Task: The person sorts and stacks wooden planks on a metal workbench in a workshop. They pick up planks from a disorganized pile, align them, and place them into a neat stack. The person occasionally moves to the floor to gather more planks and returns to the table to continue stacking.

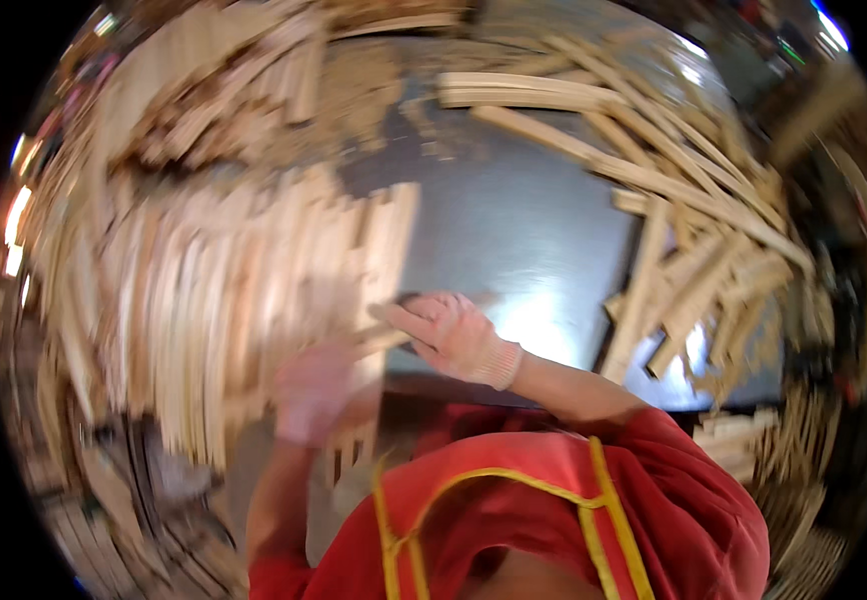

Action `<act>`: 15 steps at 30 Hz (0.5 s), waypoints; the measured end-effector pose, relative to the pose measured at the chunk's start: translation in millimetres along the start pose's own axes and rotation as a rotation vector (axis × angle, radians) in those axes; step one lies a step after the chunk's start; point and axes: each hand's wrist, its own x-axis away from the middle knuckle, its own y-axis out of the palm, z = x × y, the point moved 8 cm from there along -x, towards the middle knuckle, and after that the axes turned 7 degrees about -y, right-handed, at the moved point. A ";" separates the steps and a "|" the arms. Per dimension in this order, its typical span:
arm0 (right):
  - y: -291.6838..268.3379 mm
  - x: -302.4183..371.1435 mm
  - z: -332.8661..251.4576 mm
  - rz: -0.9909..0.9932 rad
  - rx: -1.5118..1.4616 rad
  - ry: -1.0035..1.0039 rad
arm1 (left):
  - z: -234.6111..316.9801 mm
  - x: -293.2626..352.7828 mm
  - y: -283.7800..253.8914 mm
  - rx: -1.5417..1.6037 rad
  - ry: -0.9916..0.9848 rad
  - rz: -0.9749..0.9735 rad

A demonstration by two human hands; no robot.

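Note:
My right hand [462, 338], in a pale glove, is closed over the near part of the dark tabletop [514, 230]. A small dark edge shows at its fingers, but what it grips is mostly hidden and blurred. To its left, my left hand [319, 390], also gloved, is smeared by motion at the near end of a row of wooden strips [224, 320]. Its fingers cannot be made out. Between the two hands lies a short stretch of light wood [382, 341]. The strips in the row lie side by side, pointing away from me.
A loose heap of wooden pieces [694, 200] lies criss-crossed on the right of the tabletop. More wood [204, 80] is piled at the far left, with sawdust [354, 90] beside it. Stacked strips [739, 445] stand at the lower right, by the table's near edge.

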 end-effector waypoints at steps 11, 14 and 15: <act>-96.2 319.3 203.6 0.042 0.282 1.540 | -187.8 68.4 -26.1 -0.607 -0.825 0.151; -54.9 260.5 163.1 -0.140 -0.113 1.388 | -136.3 28.6 26.4 -0.516 -0.403 0.286; -38.4 234.1 140.5 -0.244 -0.456 1.354 | -92.4 8.5 45.4 -0.372 -0.260 0.297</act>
